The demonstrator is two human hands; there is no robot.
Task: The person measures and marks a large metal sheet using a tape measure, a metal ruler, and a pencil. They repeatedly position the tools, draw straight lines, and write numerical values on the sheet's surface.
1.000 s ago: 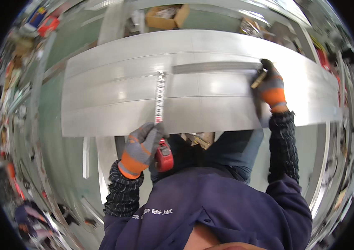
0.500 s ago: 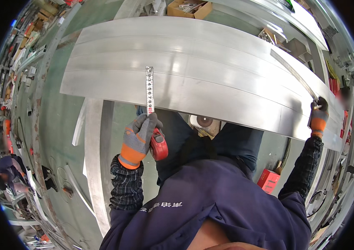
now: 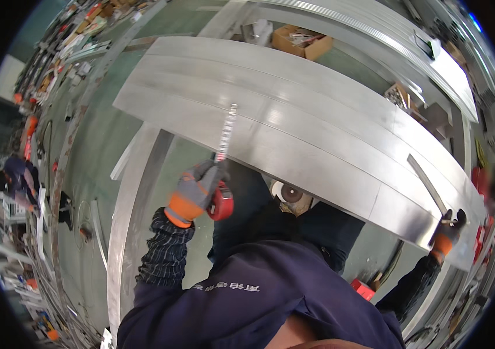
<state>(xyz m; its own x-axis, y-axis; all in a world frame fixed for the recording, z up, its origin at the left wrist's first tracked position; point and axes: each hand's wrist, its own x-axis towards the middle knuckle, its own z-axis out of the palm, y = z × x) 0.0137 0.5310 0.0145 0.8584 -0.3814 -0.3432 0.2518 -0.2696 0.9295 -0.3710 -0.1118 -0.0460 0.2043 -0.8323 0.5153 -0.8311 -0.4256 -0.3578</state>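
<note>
A long silvery metal panel [image 3: 294, 99] with fine lengthwise seams lies across in front of me. My left hand [image 3: 192, 189], in a grey and orange glove, is closed on a red tape measure [image 3: 222, 202] just off the panel's near edge. Its white blade [image 3: 227, 134] is drawn out over the panel's surface, slanting slightly right toward the far end. At the panel's right part my right hand [image 3: 449, 231], also gloved, has its fingers closed about the near end of a narrow flat metal strip [image 3: 426, 183], which slants away to the left across the panel.
Supporting the panel at the left is a metal beam [image 3: 134, 221]. Beyond it stand a cardboard box [image 3: 301, 42] of small parts and a second open box [image 3: 400, 96]. A round-topped seat or bucket [image 3: 290, 193] shows between my legs. Another person [image 3: 19, 180] is far left.
The whole view has turned, so the panel now slopes down to the right. Both hands keep their holds; the strip now stands at a steeper angle in the picture.
</note>
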